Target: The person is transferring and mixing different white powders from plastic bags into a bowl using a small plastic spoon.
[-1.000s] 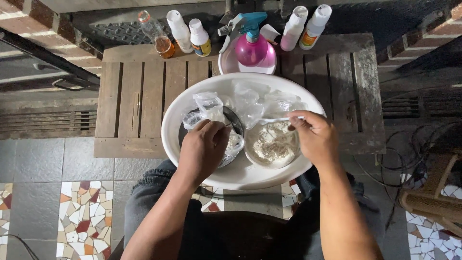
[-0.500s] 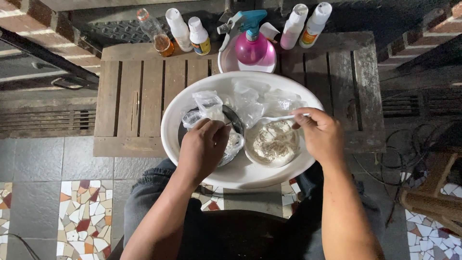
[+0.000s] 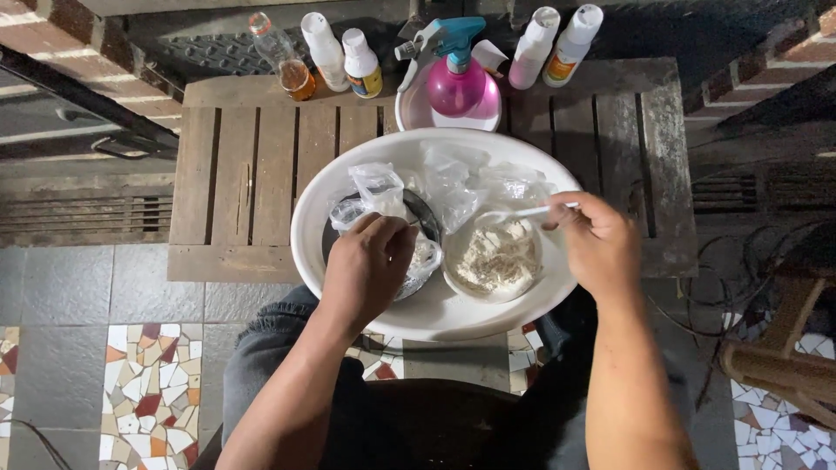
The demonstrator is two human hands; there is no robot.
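A large white basin (image 3: 366, 165) rests on a low wooden slatted table (image 3: 252, 174). Inside it lie a dark round dish (image 3: 425, 209), a small white bowl of pale powder (image 3: 494, 259) and several clear plastic bags (image 3: 453, 174). My left hand (image 3: 370, 265) lies over the dark dish and pinches the mouth of a clear plastic bag (image 3: 380, 187). My right hand (image 3: 596, 244) grips a white plastic spoon (image 3: 522, 211) whose bowl hangs over the far rim of the powder bowl.
At the table's far edge stand a pink spray bottle (image 3: 453, 78) in a white dish, several white bottles (image 3: 344, 57) and a clear bottle of amber liquid (image 3: 283, 57). A wooden stool (image 3: 775, 348) stands right. Mosaic tiles (image 3: 148, 383) cover the floor.
My right hand has drifted a little to the right with the spoon, lifting it toward the bowl's far rim. My left hand stays on the bag.
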